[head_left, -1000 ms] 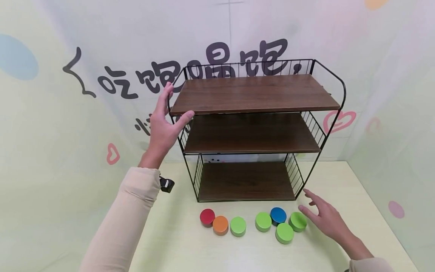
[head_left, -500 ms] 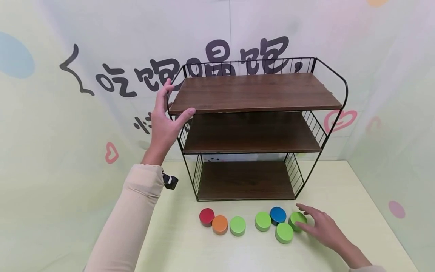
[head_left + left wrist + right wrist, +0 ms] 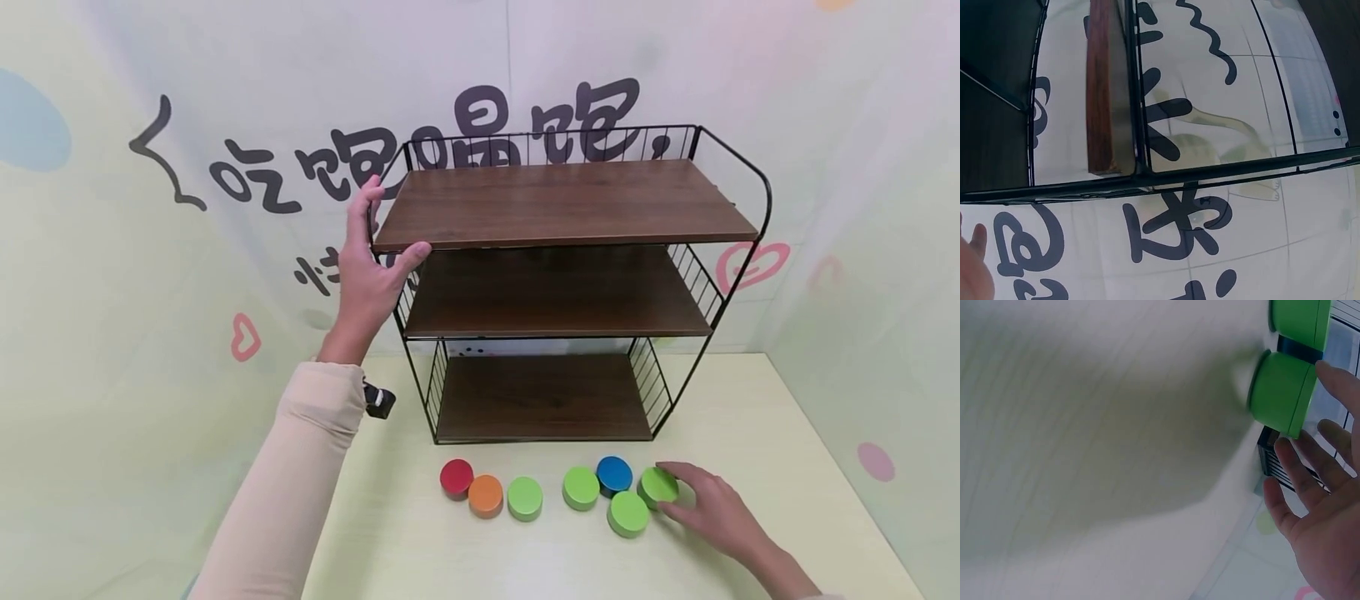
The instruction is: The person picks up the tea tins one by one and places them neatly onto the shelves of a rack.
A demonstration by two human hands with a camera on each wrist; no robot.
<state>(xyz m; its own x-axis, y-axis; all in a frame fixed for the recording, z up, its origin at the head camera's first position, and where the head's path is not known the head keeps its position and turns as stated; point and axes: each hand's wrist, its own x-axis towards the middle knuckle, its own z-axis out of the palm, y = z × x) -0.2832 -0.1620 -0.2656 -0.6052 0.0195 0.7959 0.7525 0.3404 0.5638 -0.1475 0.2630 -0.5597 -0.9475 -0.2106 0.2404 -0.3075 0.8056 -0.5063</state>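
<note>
My left hand (image 3: 367,279) holds the upper left corner of a black wire rack (image 3: 405,333) with three dark wooden shelves. Its thumb lies along the front edge of the top shelf (image 3: 570,204), its fingers outside the left rail. Only a bit of a hand shows in the left wrist view, at the lower left. My right hand (image 3: 716,508) has thumb and forefinger at opposite sides of a short green round block (image 3: 657,485), which stands on the table. In the right wrist view the same block (image 3: 1282,390) shows a seam line; the other fingers are spread below it.
A second green block (image 3: 627,513) and a blue one (image 3: 614,475) stand beside the pinched block. Further left are two more green blocks (image 3: 581,487), an orange one (image 3: 485,495) and a red one (image 3: 456,478), all before the rack. Printed curtains surround the pale table (image 3: 420,558).
My right hand has moved from beside the rack's lower right corner down to the rightmost green block, and its thumb and forefinger have closed in on it. The left hand has stayed at the corner.
</note>
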